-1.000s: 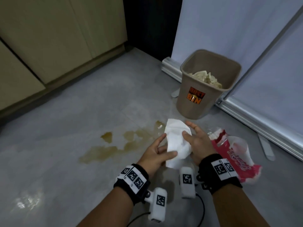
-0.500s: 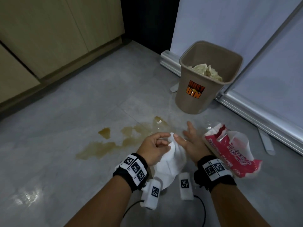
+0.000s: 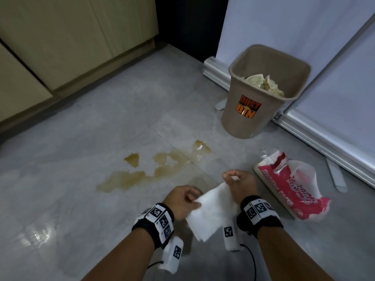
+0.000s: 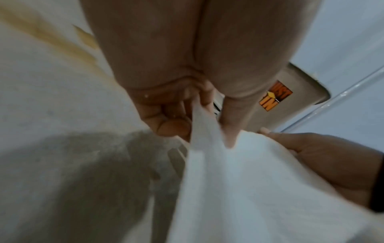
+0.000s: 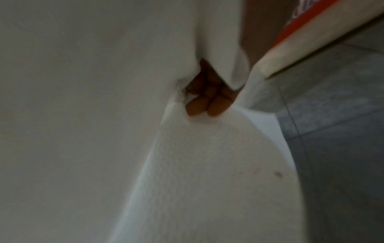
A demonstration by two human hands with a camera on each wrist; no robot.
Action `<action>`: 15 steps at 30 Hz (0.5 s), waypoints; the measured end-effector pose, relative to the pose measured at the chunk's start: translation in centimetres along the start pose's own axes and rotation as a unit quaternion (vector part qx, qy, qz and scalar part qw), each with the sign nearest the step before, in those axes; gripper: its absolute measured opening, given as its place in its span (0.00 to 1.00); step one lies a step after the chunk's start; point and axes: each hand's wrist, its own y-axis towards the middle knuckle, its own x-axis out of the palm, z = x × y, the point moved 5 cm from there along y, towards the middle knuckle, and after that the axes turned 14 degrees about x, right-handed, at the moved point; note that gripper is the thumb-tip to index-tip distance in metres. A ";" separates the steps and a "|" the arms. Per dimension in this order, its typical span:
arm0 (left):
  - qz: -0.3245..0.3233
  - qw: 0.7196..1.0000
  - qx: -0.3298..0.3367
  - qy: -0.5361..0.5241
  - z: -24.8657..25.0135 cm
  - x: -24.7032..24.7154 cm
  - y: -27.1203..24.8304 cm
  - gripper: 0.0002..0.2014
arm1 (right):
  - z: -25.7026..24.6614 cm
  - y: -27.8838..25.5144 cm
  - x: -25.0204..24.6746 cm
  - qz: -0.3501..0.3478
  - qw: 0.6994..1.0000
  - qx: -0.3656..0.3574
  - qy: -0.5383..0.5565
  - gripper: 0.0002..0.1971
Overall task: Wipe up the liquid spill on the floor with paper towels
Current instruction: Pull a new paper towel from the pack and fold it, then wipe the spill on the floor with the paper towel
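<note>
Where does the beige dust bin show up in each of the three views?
Head: dust bin upper right, standing on the floor by the white panel, crumpled paper inside.
Left wrist: right of centre, behind the left hand; its orange label shows.
Right wrist: not in view.
Shared landmark: the white paper towel, seen in all three views.

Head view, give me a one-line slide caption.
Both hands, left hand and right hand, hold a paper towel above the floor near the brown spill.

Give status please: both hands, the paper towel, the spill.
Left hand and right hand both pinch one white paper towel, held above the floor. Brown spill not yet wiped. Nothing between towel and spill.
</note>
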 end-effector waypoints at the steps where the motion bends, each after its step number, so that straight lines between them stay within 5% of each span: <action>1: 0.042 0.999 0.005 0.018 -0.5 -0.6 0.5 0.12 | -0.2 0.1 0.0 0.026 1.000 -0.007 -0.005 0.08; 3: 0.109 0.992 0.018 0.056 -1.0 -1.5 1.6 0.13 | -0.9 0.4 0.3 0.075 0.995 -0.038 -0.046 0.02; 7: 0.156 0.977 0.031 0.144 -1.2 -1.9 3.4 0.17 | -1.0 1.2 2.4 0.094 0.963 -0.039 -0.249 0.24; 10: 0.155 0.965 0.038 0.210 -2.0 -1.5 4.1 0.18 | -1.1 -1.3 4.0 0.171 0.920 -0.101 -0.338 0.31; 12: 0.142 0.955 0.047 0.257 -2.6 -1.3 4.2 0.20 | -0.1 -3.2 6.9 0.117 0.905 -0.138 -0.385 0.35; 15: 0.138 0.934 0.062 0.323 -2.7 -1.6 3.5 0.25 | 3.5 -3.3 10.9 0.023 0.881 -0.097 -0.462 0.38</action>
